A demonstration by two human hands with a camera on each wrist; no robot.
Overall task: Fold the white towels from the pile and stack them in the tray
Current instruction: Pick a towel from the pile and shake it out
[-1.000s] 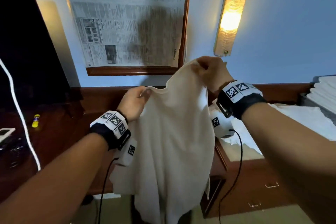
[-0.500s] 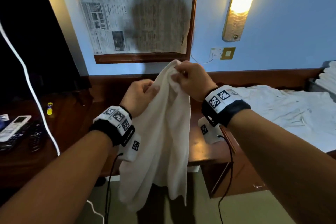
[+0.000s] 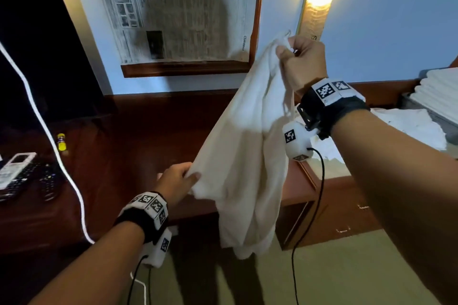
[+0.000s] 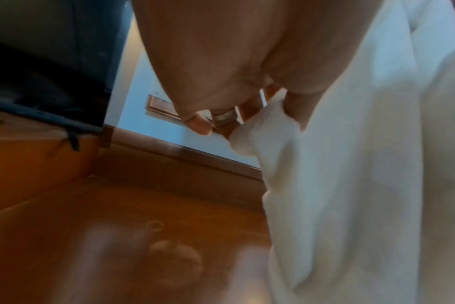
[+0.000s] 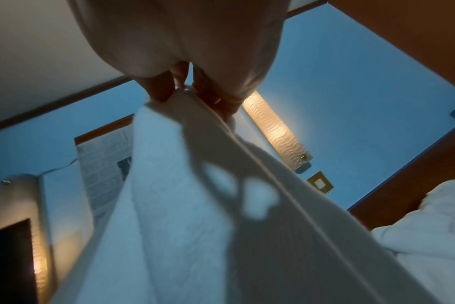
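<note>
A: Item one, towel (image 3: 247, 156). Where is it?

B: In the air, hanging between the hands over the front edge of the worktop (image 3: 124, 156). Soft, limp, doubled along its length; the lower end dangles below both hands.

A: Right hand (image 3: 303, 64)?

B: Raised, the higher of the two. Fingers curled, pinching the gathered top corners of the towel. The right wrist view shows the hem running down from the fingertips (image 5: 164, 92).

A: Left hand (image 3: 177, 181)?

B: Lower, off to the left of the cloth. Thumb and fingers nip a side edge about midway down; the left wrist view shows the thumb (image 4: 296, 107) pressed on a fold of terry.

A: Step in hand, by your reckoning?

B: Drawing the doubled towel taut before the next fold. To do it well, I judge: slide the left pinch down to the bottom corners, keep both layers caught together, pull outward until the edges line up, then bring bottom to top.

A: Risks?

B: One layer may slip from the pinch and skew the fold.

A: Remaining stock?

B: Pile (image 3: 406, 129) of loose white towels beyond the right hand; tray (image 3: 409, 104) farther right, with folded towels (image 3: 438, 89) stacked in it.
</note>
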